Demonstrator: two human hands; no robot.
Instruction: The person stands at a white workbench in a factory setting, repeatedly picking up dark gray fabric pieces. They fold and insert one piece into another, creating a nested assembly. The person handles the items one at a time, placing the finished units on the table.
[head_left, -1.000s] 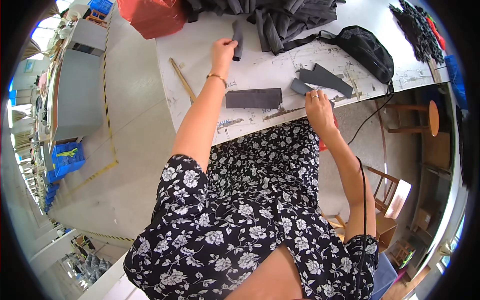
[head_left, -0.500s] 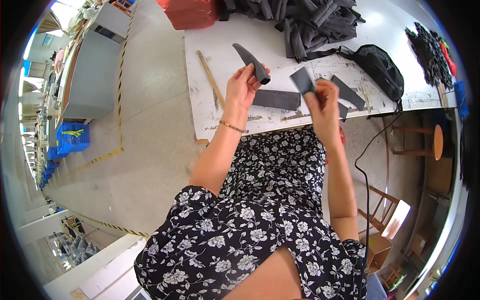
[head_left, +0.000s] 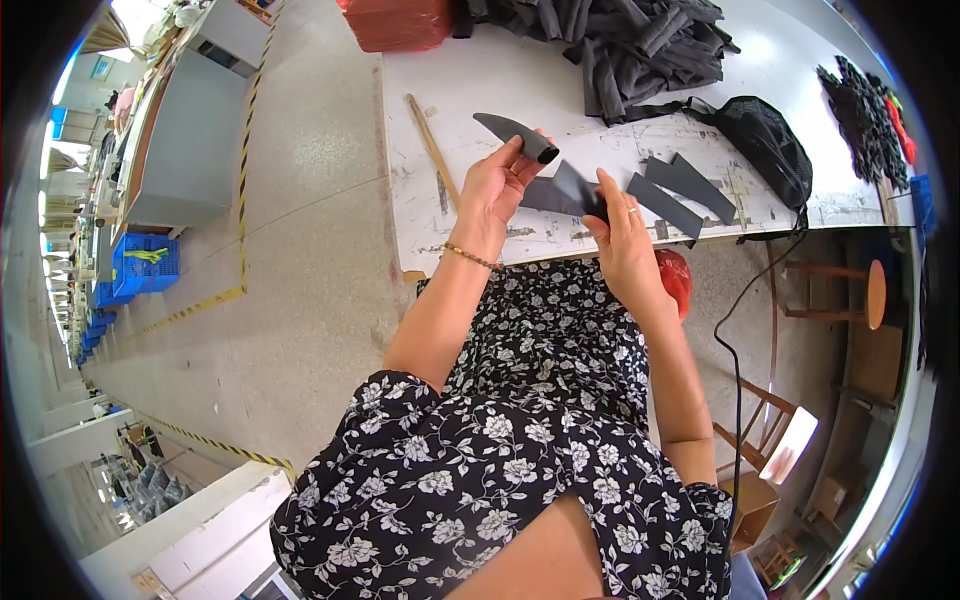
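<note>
My left hand [head_left: 490, 198] is closed around a dark grey, curved tapering tube [head_left: 518, 136], apparently of fabric, whose open end faces right. Close by on the right, my right hand [head_left: 626, 248] grips a flat dark grey strip [head_left: 570, 183], smeared by motion and partly behind the fingers. The strip's upper tip lies near the tube's open end; whether they touch I cannot tell. Under my hands, another dark flat piece [head_left: 542, 197] rests on the white table [head_left: 450, 75]. Two more dark strips, a nearer one [head_left: 666, 207] and a farther one [head_left: 703, 190], lie right of my right hand.
A large heap of dark grey pieces [head_left: 650, 50] covers the table's far side, beside a red wrapped bundle [head_left: 395, 25]. A wooden stick [head_left: 432, 148] lies at left. A black mesh bag [head_left: 765, 150] sits at right, with a black cord [head_left: 722, 335] hanging past the edge.
My right hand has moved left and down, bringing its strip close to the tube. The tube in my left hand has tipped to lie flatter. The strips at right are now uncovered.
</note>
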